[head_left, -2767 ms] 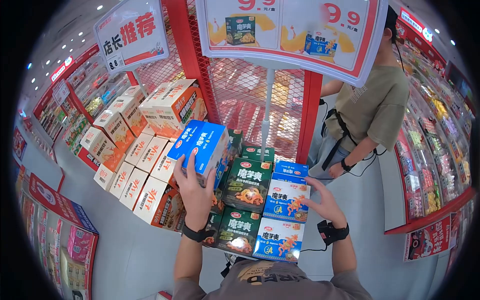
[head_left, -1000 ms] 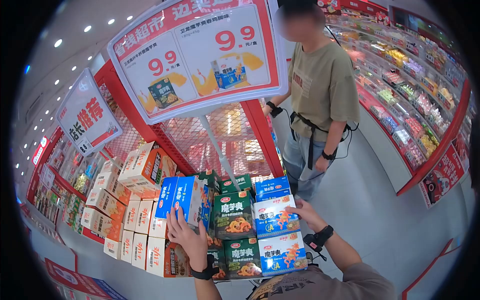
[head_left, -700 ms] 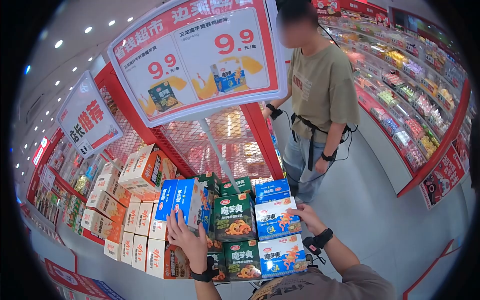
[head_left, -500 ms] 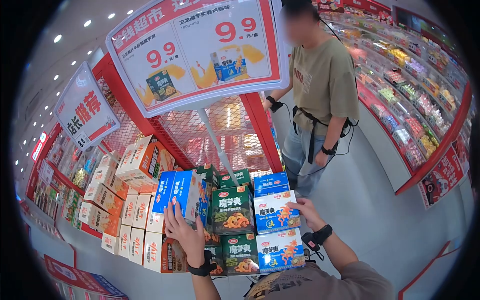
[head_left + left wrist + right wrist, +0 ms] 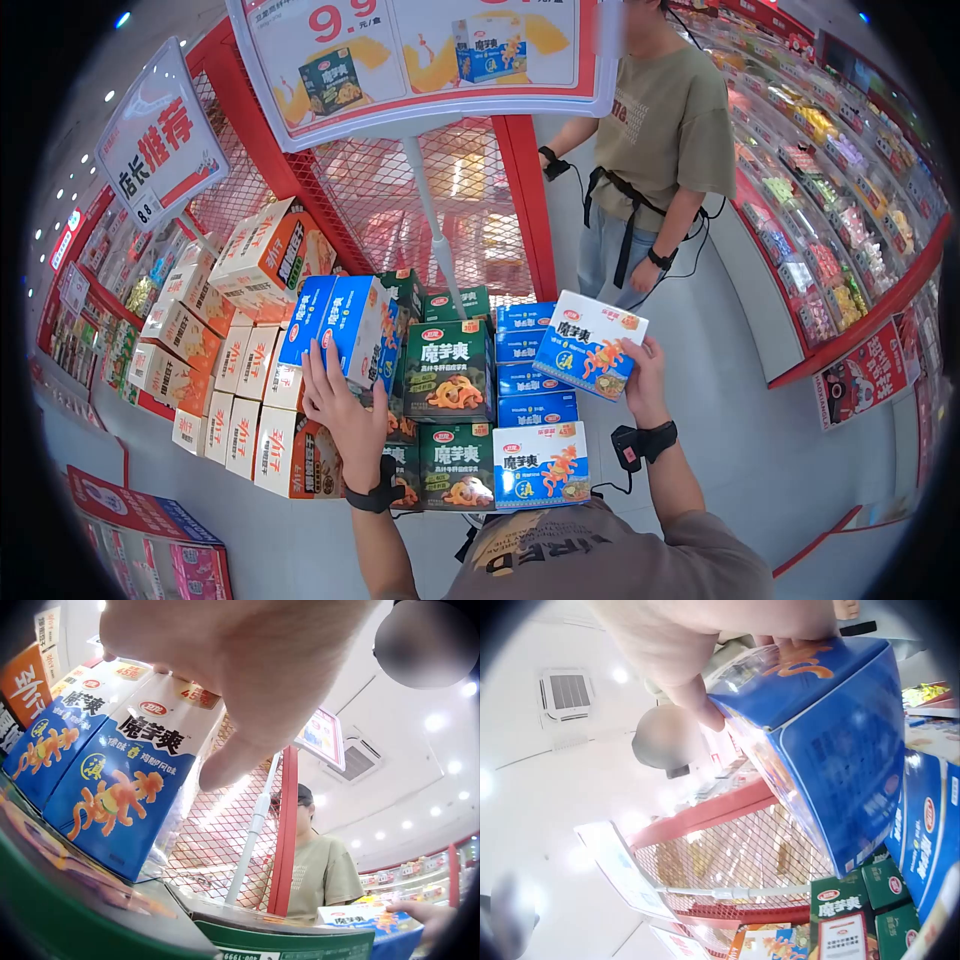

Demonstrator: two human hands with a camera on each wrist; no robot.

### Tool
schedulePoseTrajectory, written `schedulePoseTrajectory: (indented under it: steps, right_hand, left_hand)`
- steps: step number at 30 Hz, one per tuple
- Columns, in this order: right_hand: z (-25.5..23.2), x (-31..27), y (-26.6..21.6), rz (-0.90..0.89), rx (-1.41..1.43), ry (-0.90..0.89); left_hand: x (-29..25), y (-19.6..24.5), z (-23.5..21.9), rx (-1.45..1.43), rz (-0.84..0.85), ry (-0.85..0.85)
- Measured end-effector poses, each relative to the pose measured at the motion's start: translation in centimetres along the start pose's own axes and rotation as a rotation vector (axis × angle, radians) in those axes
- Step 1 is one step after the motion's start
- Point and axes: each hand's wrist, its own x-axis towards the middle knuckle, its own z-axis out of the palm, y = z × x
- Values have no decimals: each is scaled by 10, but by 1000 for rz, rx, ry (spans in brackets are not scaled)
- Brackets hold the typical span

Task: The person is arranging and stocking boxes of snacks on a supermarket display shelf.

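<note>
My right hand point(image 5: 647, 380) pinches a blue-and-white box point(image 5: 590, 345) by its right edge, tilted above the blue stack; the right wrist view shows the held box point(image 5: 840, 742) close up under the hand point(image 5: 727, 630). My left hand point(image 5: 345, 405) rests with spread fingers on two blue boxes point(image 5: 340, 320) standing side by side on the pile; in the left wrist view the thumb lies beside the nearer box point(image 5: 124, 780). Between the hands stand green boxes point(image 5: 450, 372). Another blue-and-white box point(image 5: 541, 465) lies at the front right of the pile.
White-and-orange boxes point(image 5: 285, 450) are stacked at the left. A price sign point(image 5: 420, 60) on a pole point(image 5: 430, 220) rises behind the pile, before a red mesh frame point(image 5: 525, 200). Another person point(image 5: 660, 140) stands behind at the right, near candy shelves point(image 5: 810, 210).
The right hand has lifted its box off the right-hand stack and tilted it, uncovering blue boxes beneath. The left hand stays on the two blue boxes. The head view has shifted downward.
</note>
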Motion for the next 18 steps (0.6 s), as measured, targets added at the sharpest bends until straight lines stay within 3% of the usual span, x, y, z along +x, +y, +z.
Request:
schedulePoseTrajectory:
  steps: [2, 6, 9, 11, 13, 14, 17, 18]
  right_hand:
    - [-2, -5, -16, -62, 40, 6]
    - [6, -38, -54, -145, -52, -243]
    - [0, -61, -60, -177, -140, -476]
    - [6, -79, -60, -118, -240, -614]
    - [16, -91, -60, -103, -316, -831]
    - [24, -95, -58, -98, -326, -907]
    - [35, -98, -45, -46, -403, -1000]
    - [37, -96, -40, -88, -429, -1037]
  left_hand:
    - [1, 2, -5, -55, -24, -49]
    - [-10, 16, -24, -236, -27, -40]
    - [-23, 40, -60, -691, 250, -326]
    - [-33, 60, -57, -1107, 280, -515]
    - [-41, 68, -53, -1188, 316, -669]
    - [-40, 70, -59, -1014, 330, -707]
    - [-45, 55, -55, -934, 296, -703]
    - [-44, 57, -59, -920, 261, -630]
